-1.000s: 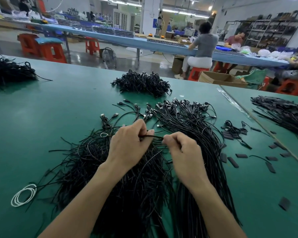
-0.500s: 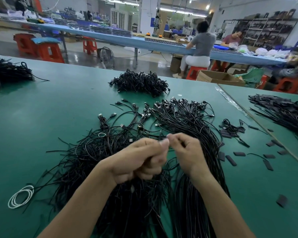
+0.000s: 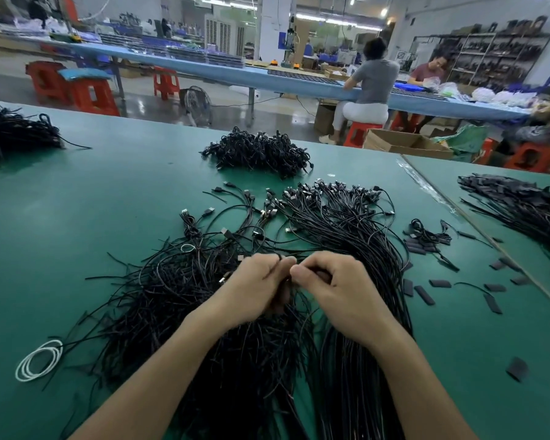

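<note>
Thin black cable (image 3: 279, 256) is pinched by tightly curled left grip (image 3: 255, 289) and right grip (image 3: 342, 292), held over loose black cable heap (image 3: 178, 300) at 6 o'clock on green bench (image 3: 77, 217).

Black cables (image 3: 346, 236), plain green table (image 3: 108, 201). White coil (image 3: 38, 360) at 8 o'clock. Black sleeve pieces (image 3: 424, 295) at 3 o'clock. Red stools (image 3: 89, 95) at 11 o'clock, light-blue bench (image 3: 299, 84) at 12 o'clock.

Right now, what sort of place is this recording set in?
Most likely a cable-assembly factory floor: heaps of black cables lie on a green worktable, workers sit at a long blue bench, and stocked shelves line the far wall.
</note>
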The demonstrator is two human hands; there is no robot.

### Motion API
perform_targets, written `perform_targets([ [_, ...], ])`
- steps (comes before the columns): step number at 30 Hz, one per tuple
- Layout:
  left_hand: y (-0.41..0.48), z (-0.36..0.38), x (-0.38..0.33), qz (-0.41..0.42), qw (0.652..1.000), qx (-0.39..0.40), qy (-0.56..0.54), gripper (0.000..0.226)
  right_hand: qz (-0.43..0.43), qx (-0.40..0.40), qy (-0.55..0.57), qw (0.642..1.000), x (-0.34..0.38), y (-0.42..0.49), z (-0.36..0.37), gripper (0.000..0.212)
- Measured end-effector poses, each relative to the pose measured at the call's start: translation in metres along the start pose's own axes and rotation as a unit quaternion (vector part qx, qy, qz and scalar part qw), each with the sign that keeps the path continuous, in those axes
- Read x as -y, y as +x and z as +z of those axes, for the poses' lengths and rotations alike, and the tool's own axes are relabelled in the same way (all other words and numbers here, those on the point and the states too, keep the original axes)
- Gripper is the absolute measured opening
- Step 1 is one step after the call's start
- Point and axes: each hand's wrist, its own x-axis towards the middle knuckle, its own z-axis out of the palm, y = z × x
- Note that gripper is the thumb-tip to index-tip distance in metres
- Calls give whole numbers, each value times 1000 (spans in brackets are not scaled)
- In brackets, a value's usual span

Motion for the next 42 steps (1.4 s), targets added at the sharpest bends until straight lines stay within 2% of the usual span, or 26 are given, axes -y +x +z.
perform_targets([
  [4, -11, 0, -9, -75, 978, 115, -157, 68, -7, -50, 81, 995, 2, 9, -7, 17],
  [6, -14, -5, -14, -79, 958, 155, -229, 64, 5, -59, 139, 989, 2, 9, -3, 24],
  [9, -8, -13, -21, -48, 905, 125, -404, 51, 50, -9, 144, 988, 1, 5, 10, 21],
  [11, -2, -15, -25, -31, 856, 66, -512, 48, 48, 34, 71, 996, -1, 1, 18, 31],
  [12, 1, -14, -25, -25, 844, 25, -535, 46, 37, 56, 35, 997, 1, -2, 21, 32],
  [14, 6, -9, -22, -3, 857, -50, -514, 44, 23, 93, -10, 995, 6, -5, 23, 30],
  [15, 8, -7, -19, 11, 887, -83, -453, 43, 19, 101, -20, 994, 7, -6, 22, 29],
  [17, 7, -2, -13, 37, 964, -128, -232, 37, 10, 96, -36, 995, 10, -6, 18, 25],
  [19, 2, 1, -10, 37, 994, -95, -42, 37, -4, 64, -58, 996, 10, -3, 11, 20],
  [20, 0, 1, -9, 20, 998, -58, -7, 43, -8, 43, -62, 997, 10, -2, 6, 15],
  [22, -6, 2, -11, -34, 998, 19, -51, 56, -9, -2, -44, 999, 9, 1, -3, 7],
  [24, -12, -1, -13, -84, 987, 73, -114, 65, -12, -36, 5, 999, 8, 5, -9, 8],
  [26, -17, -7, -15, -101, 972, 111, -182, 64, -12, -61, 69, 996, 7, 9, -9, 4],
  [28, -15, -13, -17, -87, 936, 136, -314, 58, 1, -64, 105, 992, 6, 11, -1, 16],
  [30, -11, -14, -23, -58, 886, 126, -443, 50, 15, -37, 92, 995, 6, 9, 12, 17],
  [33, -3, -11, -29, -11, 848, 24, -529, 41, 17, 23, 17, 999, 5, 2, 28, 40],
  [35, 2, -8, -26, 27, 865, -38, -500, 38, 21, 71, -33, 997, 6, -1, 32, 34],
  [36, 4, -6, -23, 43, 892, -65, -444, 36, 24, 93, -63, 993, 5, -3, 32, 27],
  [38, 6, -4, -15, 65, 958, -127, -250, 30, 26, 119, -116, 986, 4, -6, 30, 20],
  [39, 6, -5, -11, 72, 976, -146, -146, 28, 25, 124, -118, 985, 4, -8, 28, 20],
  [40, 6, -5, -8, 74, 985, -144, -67, 27, 22, 126, -110, 986, 5, -9, 25, 20],
  [42, 3, -4, -3, 53, 994, -82, 42, 26, 5, 115, -107, 988, 7, -10, 18, 22],
])
